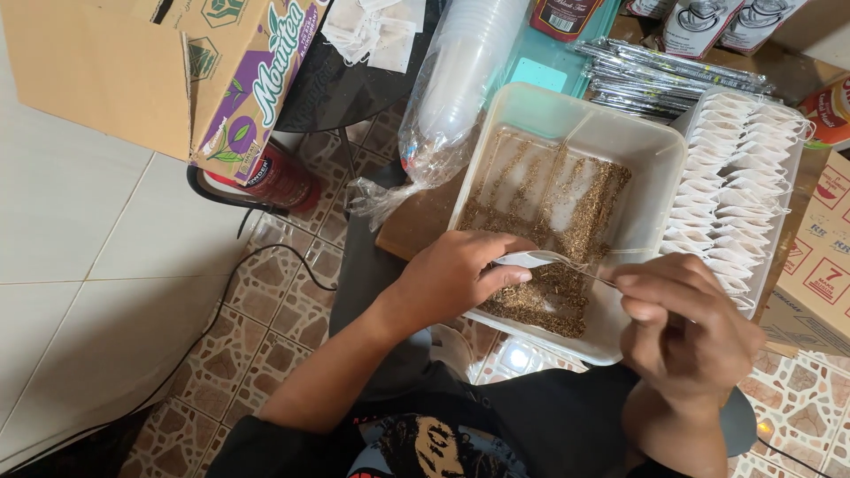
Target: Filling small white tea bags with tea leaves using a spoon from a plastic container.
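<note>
The left hand (456, 279) is curled nearly closed, thumb and fingers pinching a small white paper sachet (531, 259) by its near-left end. The sachet lies roughly flat, its long axis running left to right, and its free end points toward the right hand (682, 323), which sits just to the right and a little nearer. That hand is closed too, fingertips pressed together on a thin string or strip (595, 276) that leads from the sachet's right end (too fine to tell whether it is thread or a folded edge). So the sachet sits between the two hands, the left one having the fuller hold on it.

Both hands hover over the near part of a white rectangular plastic tray (660, 168) holding a loose spread of dry brown tea-like crumbs (549, 212), raked into streaks. Touching the tray's right side is a second white tray (791, 190) packed with a row of upright white sachets (735, 190). Beyond them, far right, lies a stack of silvery foil pouches (664, 75); far left of the tray, a sleeve of clear plastic cups (460, 88) in a bag. A cardboard box (150, 71) stands at far left above the tiled floor (274, 327)
</note>
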